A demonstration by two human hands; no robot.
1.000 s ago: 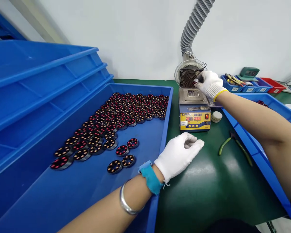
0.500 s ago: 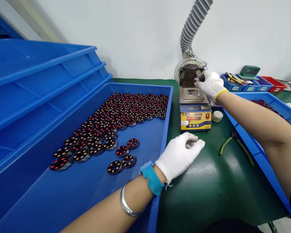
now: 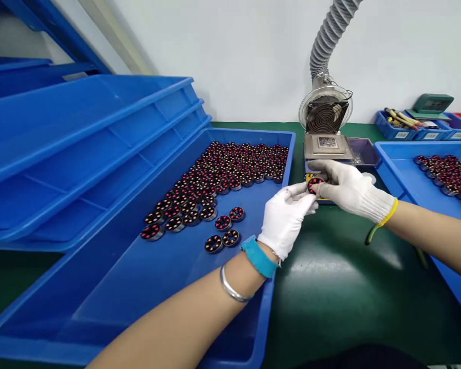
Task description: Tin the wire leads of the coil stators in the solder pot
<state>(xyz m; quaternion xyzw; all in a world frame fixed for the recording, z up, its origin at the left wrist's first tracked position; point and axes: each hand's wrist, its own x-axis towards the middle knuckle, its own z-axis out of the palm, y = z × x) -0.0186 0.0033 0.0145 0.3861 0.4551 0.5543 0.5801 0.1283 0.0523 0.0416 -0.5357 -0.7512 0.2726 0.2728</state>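
In front of the solder pot (image 3: 328, 146), a small black ring part with red spots (image 3: 315, 185) is held between both hands. My left hand (image 3: 286, 215), in a white glove, pinches its left side with the fingertips. My right hand (image 3: 348, 189), gloved with a yellow cuff, has its thumb and fingers on the right side. Together the hands hide most of the pot's yellow front panel. To the left, a blue tray (image 3: 267, 307) holds many similar black rings (image 3: 238, 164), some with red and some with copper-coloured spots. Several rings lie apart near its right side.
A second blue tray (image 3: 392, 159) with more rings stands at the right. Pliers' green handles (image 3: 372, 233) show partly beneath my right arm. Behind the pot rise a fan (image 3: 325, 118) and grey hose (image 3: 332, 38). Stacked blue trays (image 3: 100, 133) stand left; small bins (image 3: 397, 128) sit back right.
My right hand has come down from above the pot with the ring. My left hand has risen to meet it and now grips the ring too. The view has shifted left.
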